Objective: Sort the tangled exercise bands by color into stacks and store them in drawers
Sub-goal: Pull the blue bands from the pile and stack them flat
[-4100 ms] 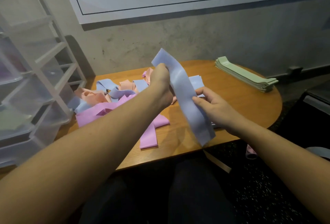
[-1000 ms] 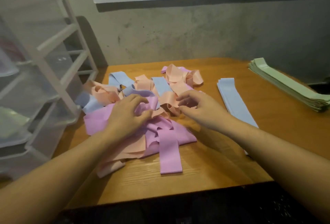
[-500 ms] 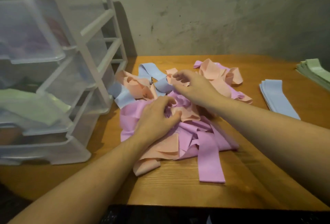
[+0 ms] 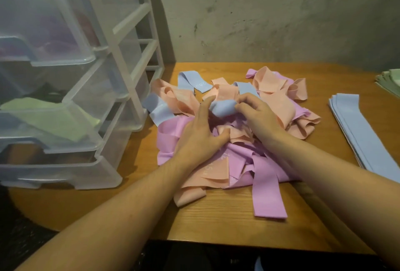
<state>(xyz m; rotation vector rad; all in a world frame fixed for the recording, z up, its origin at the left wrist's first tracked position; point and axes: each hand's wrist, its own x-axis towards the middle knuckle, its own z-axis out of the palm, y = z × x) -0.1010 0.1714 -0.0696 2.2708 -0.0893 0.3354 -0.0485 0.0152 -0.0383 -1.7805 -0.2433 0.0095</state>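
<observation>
At the near edge of the round wooden table (image 4: 216,223), a flat pink elastic band (image 4: 268,197) trails out of the tangled heap of pink, peach and pale blue bands (image 4: 279,119). On top of that heap, the left hand (image 4: 199,136) and right hand (image 4: 257,117) meet at a folded pale blue band (image 4: 223,107); the curled fingers of each pinch it from either side (the left thumb rests lower, on peach fabric). Right of the heap, apart from it, lies a neat stack of pale blue bands (image 4: 363,136). Farther right, a stack of green bands (image 4: 389,80) shows at the frame edge. To the left stands a translucent plastic drawer unit (image 4: 65,102), with green bands (image 4: 49,117) inside one drawer.
</observation>
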